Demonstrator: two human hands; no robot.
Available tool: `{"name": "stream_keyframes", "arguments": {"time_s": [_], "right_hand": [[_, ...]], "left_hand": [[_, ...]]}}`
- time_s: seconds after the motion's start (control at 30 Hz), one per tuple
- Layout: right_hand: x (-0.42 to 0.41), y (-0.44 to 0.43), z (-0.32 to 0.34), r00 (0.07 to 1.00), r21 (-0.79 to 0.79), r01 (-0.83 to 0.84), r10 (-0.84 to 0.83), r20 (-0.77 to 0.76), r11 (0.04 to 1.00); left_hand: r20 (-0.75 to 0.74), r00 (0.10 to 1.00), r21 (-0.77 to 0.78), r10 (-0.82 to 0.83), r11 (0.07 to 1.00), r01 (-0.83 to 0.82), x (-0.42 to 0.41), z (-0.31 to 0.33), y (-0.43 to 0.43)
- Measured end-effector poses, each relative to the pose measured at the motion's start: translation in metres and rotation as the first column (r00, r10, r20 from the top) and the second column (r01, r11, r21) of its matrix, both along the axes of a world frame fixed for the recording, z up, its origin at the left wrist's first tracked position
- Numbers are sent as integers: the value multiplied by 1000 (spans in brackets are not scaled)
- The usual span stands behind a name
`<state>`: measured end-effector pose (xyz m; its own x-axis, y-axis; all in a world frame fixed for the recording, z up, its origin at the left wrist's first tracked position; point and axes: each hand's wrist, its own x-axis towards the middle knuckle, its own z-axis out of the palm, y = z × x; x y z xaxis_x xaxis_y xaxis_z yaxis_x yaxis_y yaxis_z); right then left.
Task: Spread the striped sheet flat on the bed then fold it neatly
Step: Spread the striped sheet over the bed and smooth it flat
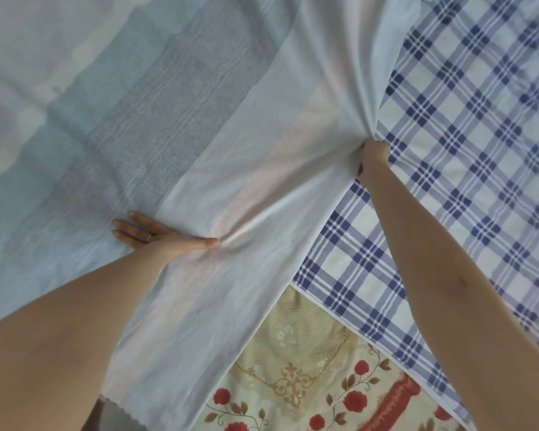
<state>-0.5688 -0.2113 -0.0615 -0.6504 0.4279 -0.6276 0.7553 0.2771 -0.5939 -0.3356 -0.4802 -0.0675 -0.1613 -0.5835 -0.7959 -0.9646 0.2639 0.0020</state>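
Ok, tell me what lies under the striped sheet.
A blue checked cloth shows past the right edge of the striped sheet and runs beneath it; a floral cover shows lower down. The rest under it is hidden.

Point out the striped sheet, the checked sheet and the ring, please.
striped sheet [175,98]: head view, on its grey stripe.
checked sheet [467,126]: head view, on a flat part at the right.
ring [149,238]: head view, on its band.

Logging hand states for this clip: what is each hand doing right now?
Left hand: open, fingers flat on the striped sheet.
Right hand: closed, gripping a bunch of the sheet.
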Motion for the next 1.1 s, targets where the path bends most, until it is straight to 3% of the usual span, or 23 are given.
{"name": "stream_keyframes", "arguments": {"time_s": [0.13, 0.23, 0.33, 0.43, 0.5, 0.57, 0.63, 0.67, 0.7, 0.73, 0.77, 0.8, 0.83, 0.87, 0.93, 1.0, 1.03, 1.07, 1.1], "right_hand": [[12, -4, 3, 998, -159, -9, 20, 66, 987], [23, -2, -3, 984, -160, -133, 150, 94, 978], [30, 13, -9, 994, -24, -101, 102, 38, 995], [32, 28, -8, 997, 91, 78, -76, -27, 993], [37, 23, -8, 975, 231, 181, -143, -173, 956], [47, 2, -6, 919, 474, 178, 27, -394, 863], [77, -37, -6, 747, 634, -30, 439, -500, 773], [101, -61, -10, 569, 677, -251, 671, -476, 692], [130, -85, -16, 324, 729, -470, 866, -382, 497], [158, -99, -24, 38, 777, -595, 972, -230, 207], [174, -101, -33, -186, 786, -615, 980, -74, -57], [176, -92, -40, -271, 755, -619, 961, 56, -219], [168, -75, -45, -225, 721, -637, 960, 164, -272], [158, -53, -49, -68, 699, -677, 965, 254, -232], [141, -8, -49, 346, 700, -714, 860, 374, -18], [128, 14, -30, 668, 666, -679, 635, 388, 308], [127, 9, -21, 785, 654, -595, 513, 347, 468], [127, -7, -14, 854, 693, -500, 425, 298, 519], [132, -33, -11, 872, 752, -437, 438, 220, 493]], "left_hand": [[50, 998, 5, -30, 1000, 30, -1, 2, -2], [62, 997, 4, -35, 999, 35, -1, 3, -2], [43, 999, -3, -30, 1000, 30, 0, -1, -3], [23, 999, -8, -36, 999, 36, 2, -4, -3], [18, 999, -13, -46, 999, 47, 3, -4, -2], [5, 999, -19, -45, 999, 45, 4, -5, -1], [-1, 999, -19, -45, 999, 45, 4, -3, -1], [3, 999, -16, -45, 999, 45, 4, -4, -1], [5, 999, -18, -44, 999, 44, 4, -3, 0], [-2, 999, -25, -37, 999, 37, 5, -3, 3], [-11, 999, -40, -32, 999, 32, 5, -2, 4], [-13, 999, -56, -30, 998, 29, 5, -2, 5], [-14, 999, -45, -32, 999, 32, 5, 0, 4], [-11, 999, -17, -42, 999, 42, 6, 0, 1], [-28, 998, 18, -53, 998, 54, 9, 1, -4], [-92, 995, 29, -45, 998, 48, 11, 2, -4], [-125, 992, 11, -35, 999, 37, 12, 1, -1], [-163, 986, 5, -25, 1000, 26, 14, -2, 1], [-179, 984, -17, -26, 1000, 23, 16, -4, 2]]}}
